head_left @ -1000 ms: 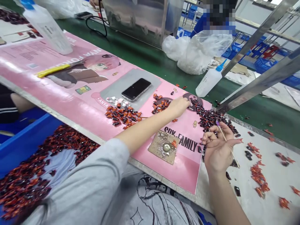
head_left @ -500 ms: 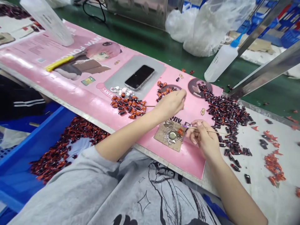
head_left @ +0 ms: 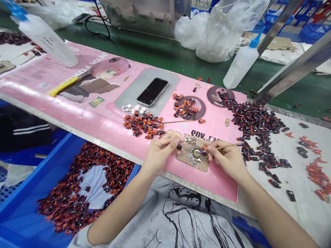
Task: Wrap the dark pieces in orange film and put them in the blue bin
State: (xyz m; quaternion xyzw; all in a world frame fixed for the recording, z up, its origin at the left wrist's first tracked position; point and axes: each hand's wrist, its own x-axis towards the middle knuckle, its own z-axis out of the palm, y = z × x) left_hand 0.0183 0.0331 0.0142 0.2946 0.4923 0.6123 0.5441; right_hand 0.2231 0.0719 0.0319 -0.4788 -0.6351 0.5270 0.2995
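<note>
My left hand [head_left: 160, 153] pinches a small black plastic piece [head_left: 179, 147] between thumb and fingertips, just left of a cardboard square [head_left: 188, 156]. In my right hand [head_left: 226, 156] is a thin wooden stick [head_left: 230, 145], its purple tip at a small round cup [head_left: 197, 153] on the cardboard. Wet, shiny smears surround the cup. A small orange piece [head_left: 204, 146] shows beside my right fingertips. To the right lies a heap of loose black pieces [head_left: 256, 119]. Orange-and-black assembled pieces lie in two groups, one by the phone [head_left: 144, 124] and one on a printed circle [head_left: 186, 106].
A phone [head_left: 153, 91] and a yellow-handled tool [head_left: 63, 86] lie on the pink mat [head_left: 103, 125]. White bottles stand at left [head_left: 49, 41] and back right [head_left: 240, 67]. A metal post [head_left: 292, 70] rises at right. Below left, a blue bin [head_left: 20, 199] holds many pieces.
My left hand has come back from near the printed circle toward the cardboard, now with a black piece. My right hand has brought the stick's tip down to the cup. The view has shifted slightly.
</note>
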